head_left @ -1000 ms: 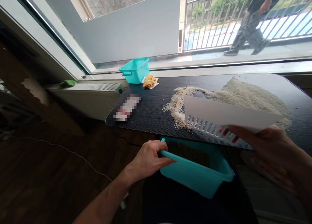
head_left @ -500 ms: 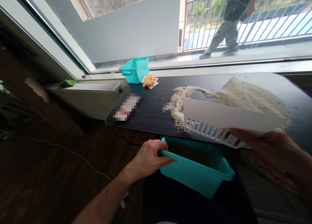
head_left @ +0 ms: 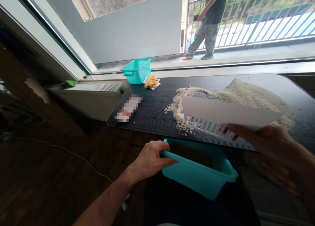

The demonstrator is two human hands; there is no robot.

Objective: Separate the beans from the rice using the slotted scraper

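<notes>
My left hand [head_left: 154, 157] grips the left rim of a teal plastic bin [head_left: 197, 178], its thumb outside and fingers over the edge. Dark grains [head_left: 192, 155] lie in that bin, which rests below the table's front edge. In my right hand [head_left: 268, 137] is a white plastic scoop [head_left: 226, 113] with a row of slots along one edge, held tilted over the table. Beyond and left of the scoop spreads white rice [head_left: 258, 96], with yellow-brown kernels [head_left: 183, 134] mixed into its left part. The scoop hides some of the rice.
The dark table [head_left: 152, 111] also bears a pixelated flat item [head_left: 129, 109] and a yellow folded item [head_left: 152, 81] on white paper. Behind it stands a second teal bin [head_left: 137, 71]. A radiator [head_left: 86, 96] is at the left. Outside the window, a person [head_left: 209, 24] walks by a railing.
My right hand has shifted slightly left and away from me with the scoop. My left hand stays on the bin. Outside, the person has walked left.
</notes>
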